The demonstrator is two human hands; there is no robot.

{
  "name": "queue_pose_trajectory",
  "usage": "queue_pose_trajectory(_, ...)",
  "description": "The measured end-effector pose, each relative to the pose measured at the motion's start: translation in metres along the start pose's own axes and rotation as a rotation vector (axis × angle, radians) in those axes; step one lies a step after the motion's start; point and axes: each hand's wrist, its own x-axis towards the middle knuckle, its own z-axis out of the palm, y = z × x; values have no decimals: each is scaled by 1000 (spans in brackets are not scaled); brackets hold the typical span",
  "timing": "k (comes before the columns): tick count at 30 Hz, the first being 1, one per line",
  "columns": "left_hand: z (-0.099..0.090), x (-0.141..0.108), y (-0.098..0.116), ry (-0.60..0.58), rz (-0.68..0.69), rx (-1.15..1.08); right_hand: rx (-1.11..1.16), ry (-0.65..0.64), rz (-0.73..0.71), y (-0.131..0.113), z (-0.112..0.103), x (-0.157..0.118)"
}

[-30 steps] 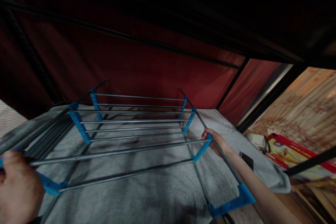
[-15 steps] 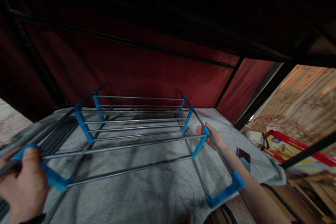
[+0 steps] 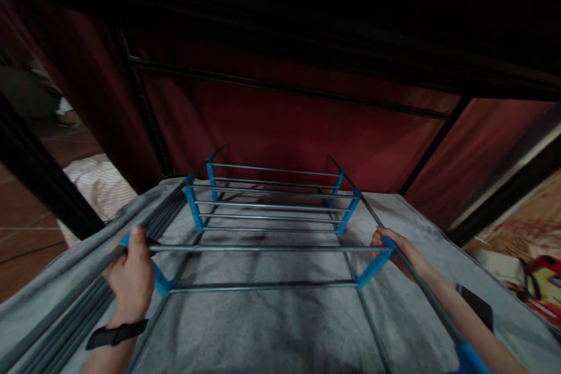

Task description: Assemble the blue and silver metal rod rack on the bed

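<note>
A shoe rack frame of grey metal tubes (image 3: 272, 248) with blue plastic connectors lies on a grey cloth-covered surface (image 3: 263, 333). My left hand (image 3: 131, 274), with a black band at the wrist, is closed around a blue connector (image 3: 163, 281) on the left side, thumb on top. At the matching connector (image 3: 372, 269) on the right side, my right hand (image 3: 390, 245) wraps the joint and side tube, its fingers curled inward. More blue connectors (image 3: 193, 207) join the crossbars farther back. Another connector (image 3: 471, 359) shows at the lower right edge.
Several loose grey tubes (image 3: 83, 315) lie along the left of the surface. A dark phone (image 3: 475, 307) rests beside my right forearm. Red cloth (image 3: 289, 134) hangs behind, with black frame posts. A red and yellow box (image 3: 547, 283) stands at far right.
The view has turned left, so rack and hands appear farther right. The near crossbars, slanted before, now run level. Both hands keep their hold at the connectors.
</note>
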Motion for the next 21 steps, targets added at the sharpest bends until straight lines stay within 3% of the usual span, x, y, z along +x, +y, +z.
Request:
queue_pose_trajectory(15,8,-1,-12,63,24,-114,135,-52,-18,9,-1,-1)
queue_pose_trajectory(21,3,1,-7,-11,60,-70,168,6,-17,14,-6,9)
